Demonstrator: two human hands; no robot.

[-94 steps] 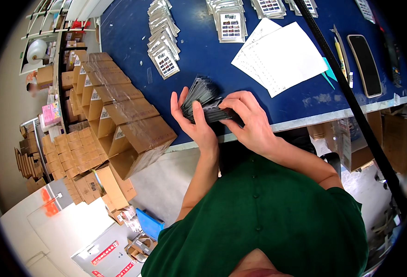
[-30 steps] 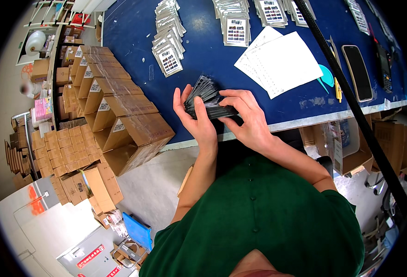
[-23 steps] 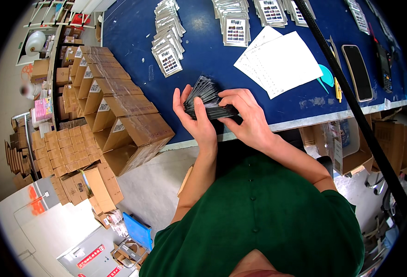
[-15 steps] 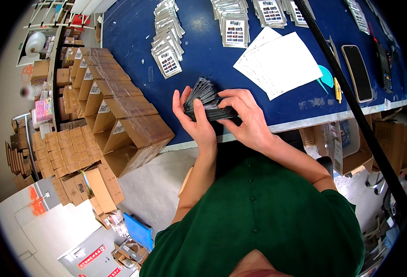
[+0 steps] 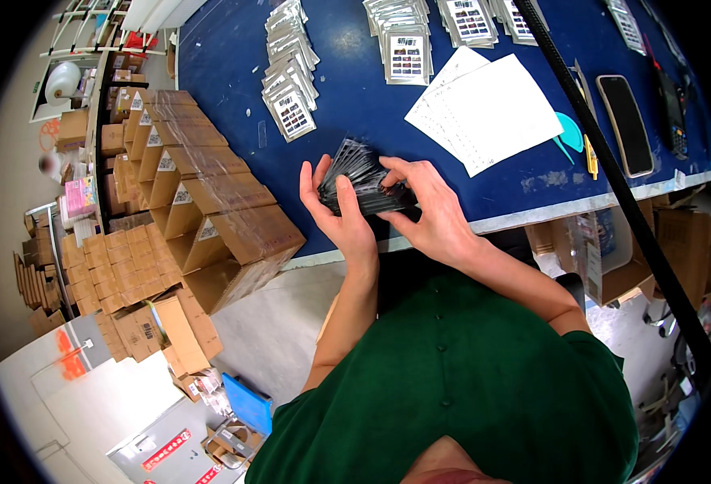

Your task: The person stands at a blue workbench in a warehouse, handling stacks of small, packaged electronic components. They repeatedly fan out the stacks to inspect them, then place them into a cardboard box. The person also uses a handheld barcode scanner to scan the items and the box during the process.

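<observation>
Above a blue table's near edge, two hands hold a fan of dark cards

At the front of the blue table (image 5: 347, 97), the fan of dark cards (image 5: 355, 173) sits between both hands, spread at its far end and bunched closer together toward the right. The left hand (image 5: 347, 222) grips its left side, thumb lying across the front, fingers around the outer edge. The right hand (image 5: 432, 210) is narrow, its bent fingers and thumb pinching the right end. Whether the cards touch the table cannot be told.

Beyond the left hand, a column of flat packets (image 5: 292, 113) runs up the table, overlapping. More packets (image 5: 406, 60) lie farther off, near the top. Sheets of white paper (image 5: 501, 109) overlap beyond the right hand. To their right are a teal tool (image 5: 569, 133), a yellow cutter (image 5: 590, 157) and a phone (image 5: 626, 125) with a dark screen. A black pole (image 5: 614, 169) slants across that side. Open cardboard boxes (image 5: 234, 222) stand in a row along the table's left side. The person wears a green shirt (image 5: 452, 363).
</observation>
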